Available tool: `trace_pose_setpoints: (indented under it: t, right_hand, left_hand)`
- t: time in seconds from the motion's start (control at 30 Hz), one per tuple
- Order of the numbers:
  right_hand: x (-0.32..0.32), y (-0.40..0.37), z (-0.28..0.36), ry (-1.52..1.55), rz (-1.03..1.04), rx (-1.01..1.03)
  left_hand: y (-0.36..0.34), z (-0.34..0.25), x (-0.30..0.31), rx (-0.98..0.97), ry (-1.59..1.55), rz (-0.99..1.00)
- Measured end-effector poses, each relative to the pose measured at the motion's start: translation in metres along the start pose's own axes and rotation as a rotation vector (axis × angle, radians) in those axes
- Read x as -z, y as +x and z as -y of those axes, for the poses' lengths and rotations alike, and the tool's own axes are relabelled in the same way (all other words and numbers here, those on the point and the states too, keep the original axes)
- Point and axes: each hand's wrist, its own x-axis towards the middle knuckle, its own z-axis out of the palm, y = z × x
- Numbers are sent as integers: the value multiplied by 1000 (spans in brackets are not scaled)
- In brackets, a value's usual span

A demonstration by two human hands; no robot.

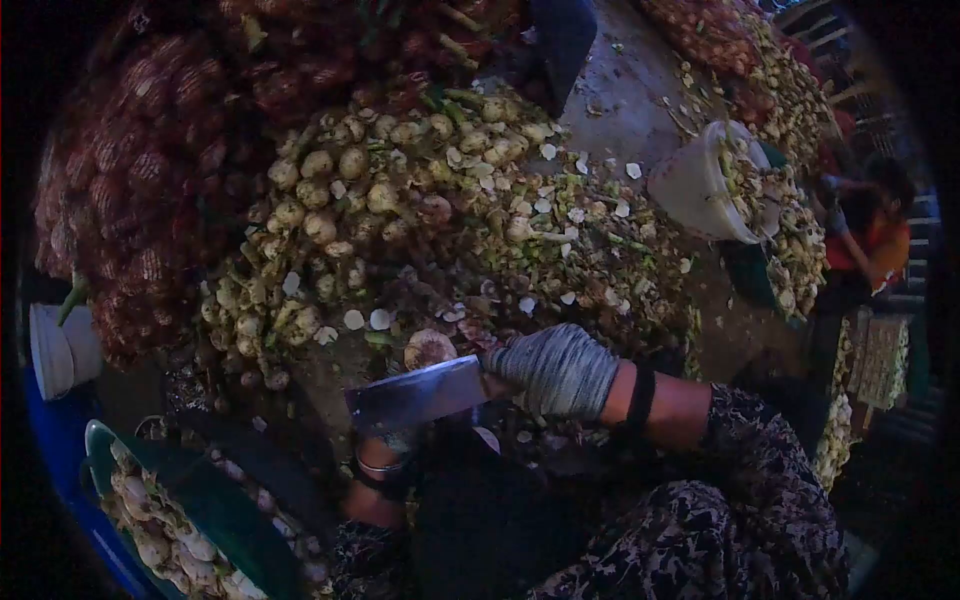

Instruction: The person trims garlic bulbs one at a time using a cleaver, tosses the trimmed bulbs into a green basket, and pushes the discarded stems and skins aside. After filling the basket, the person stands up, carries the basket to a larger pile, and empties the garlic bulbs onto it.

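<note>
Patterned dark clothing (690, 530) covers the wearer's lap and arms along the bottom edge, nearest the camera. Just beyond it, the right hand (565, 370), in a striped grey knit glove (575, 385) with a dark band (641, 398) at the wrist, reaches in from the right, its fingers wrapped around the handle of a cleaver (415, 395). The broad metal blade points left, slightly tilted. Beneath it is the left hand (398, 440), with a bangle (380, 465) at the wrist; the blade hides most of this hand, so whether its fingers are grasping anything cannot be told. A round garlic bulb (430, 348) sits near the middle of the view, right at the blade's far edge, its pale face turned up. Ahead spreads a large heap of garlic (345, 190), merging on the right into scattered trimmings (590, 250). Red mesh sacks (150, 180) bulge at upper left, above a white pail (65, 348). At lower left, a green tub (215, 505) holds pale bulbs. Toward the upper right, a tilted white bucket (690, 195) has garlic at its mouth, and beyond is another person (885, 245) in orange.
</note>
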Motion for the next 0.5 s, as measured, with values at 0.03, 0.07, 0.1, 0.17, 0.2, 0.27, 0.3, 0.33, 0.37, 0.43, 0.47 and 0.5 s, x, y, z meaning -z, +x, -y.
trace_pose_setpoints:
  t: [0.03, 0.07, 0.1, 0.17, 0.2, 0.27, 0.3, 0.33, 0.37, 0.43, 0.47, 0.5]
  right_hand:
    - [-2, 0, -1, 0, -2, -3]
    - [-6, 0, -3, -12, 5, -15]
    - [-10, 0, -5, -23, 13, -27]
    - [-12, 0, -4, -14, 19, -54]
    - [-14, 1, -5, -10, 24, -76]
    - [-23, 1, -13, 10, 10, -61]
    - [-27, 2, -17, 28, -3, -44]
    - [-29, 2, -21, 31, -4, -49]
    - [-30, 2, -24, 29, -20, -48]
    - [-35, 3, -31, 27, -40, -50]
    - [-39, 3, -38, 23, -44, -96]
    - [-44, 5, -48, 16, -51, -140]
  left_hand:
    - [-5, 4, -7, -152, 269, 22]
    - [-9, 8, -14, -266, 488, 34]
    - [-12, 7, -24, -338, 638, 36]
    - [-16, 7, -40, -430, 833, 37]
    - [-19, 7, -46, -449, 875, 40]
    - [-18, 6, -60, -474, 925, 42]
    - [-20, 6, -66, -486, 948, 41]
    - [-21, 6, -72, -491, 953, 37]
    - [-23, 7, -77, -505, 972, 31]
    - [-28, 7, -87, -526, 1001, -13]
    - [-30, 7, -92, -543, 1026, -49]
    - [-34, 7, -95, -563, 1057, -90]
